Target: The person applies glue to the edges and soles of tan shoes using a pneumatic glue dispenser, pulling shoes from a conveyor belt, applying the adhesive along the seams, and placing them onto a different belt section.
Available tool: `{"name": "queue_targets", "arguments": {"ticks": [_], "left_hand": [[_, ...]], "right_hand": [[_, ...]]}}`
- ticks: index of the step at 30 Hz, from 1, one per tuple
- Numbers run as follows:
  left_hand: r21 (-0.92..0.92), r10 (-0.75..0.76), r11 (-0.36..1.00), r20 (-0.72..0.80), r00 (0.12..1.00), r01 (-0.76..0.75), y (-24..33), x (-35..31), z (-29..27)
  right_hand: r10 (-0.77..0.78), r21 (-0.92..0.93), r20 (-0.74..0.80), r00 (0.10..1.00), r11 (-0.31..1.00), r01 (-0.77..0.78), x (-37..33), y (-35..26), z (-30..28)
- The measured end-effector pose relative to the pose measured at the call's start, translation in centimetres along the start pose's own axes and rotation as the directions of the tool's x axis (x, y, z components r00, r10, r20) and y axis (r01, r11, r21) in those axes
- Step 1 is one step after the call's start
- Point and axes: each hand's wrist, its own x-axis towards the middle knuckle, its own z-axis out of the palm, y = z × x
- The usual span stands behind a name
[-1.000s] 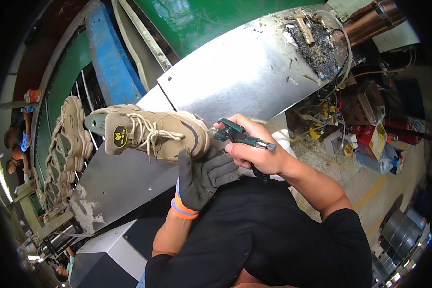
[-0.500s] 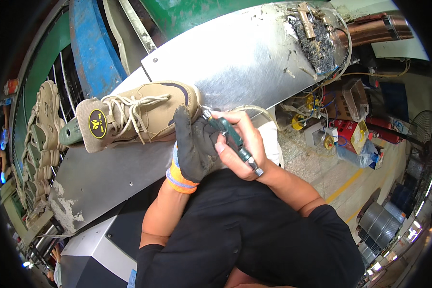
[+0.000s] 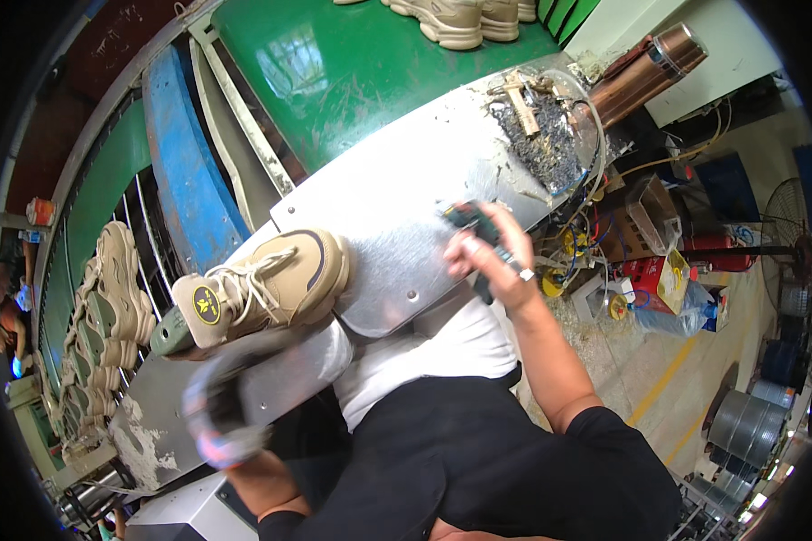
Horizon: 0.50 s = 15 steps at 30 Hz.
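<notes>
A beige lace-up shoe (image 3: 302,270) lies on the silver metal worktop (image 3: 379,239), its toe to the right. The end of a green shoe last (image 3: 170,335) sticks out at the ankle opening. My left hand (image 3: 218,401), in a dark glove with an orange cuff, is beside the near side of the shoe; motion smears its fingers. Over the worktop, right of the toe and apart from it, my right hand (image 3: 496,248) is bare and closed round a slim dark green hand tool (image 3: 472,216) with a metal end.
Several similar shoes (image 3: 108,298) stand along a rack on the left. More shoes (image 3: 447,20) sit beyond the green belt (image 3: 334,99). Dark debris (image 3: 546,149) and a copper-coloured flask (image 3: 650,72) are at the far right. A red box (image 3: 650,279) and a fan (image 3: 789,225) stand right.
My left hand has left the shoe's toe and swung toward the lower left. My right hand has drawn the tool away from the toe. The whole view has shifted.
</notes>
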Motion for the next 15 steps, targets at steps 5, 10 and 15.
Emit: {"name": "queue_targets", "arguments": {"ticks": [5,10,15], "left_hand": [[0.576,0.179,0.799,-0.504,0.845,0.175,-1.6,-2.8,-10.8],[0.885,-0.011,0.414,-0.228,0.974,0.212,0.8,-5.0,-4.1],[0.779,-0.069,0.567,-0.28,0.958,0.269,-1.3,-8.1,2.0]], "right_hand": [[-0.212,0.046,-0.467,0.858,0.964,0.263,4.2,-1.0,-5.5],[-0.133,0.07,-0.506,0.852,0.978,0.195,3.4,0.3,-6.2],[-0.194,0.129,-0.433,0.88,0.953,0.273,4.5,0.3,-5.2]]}}
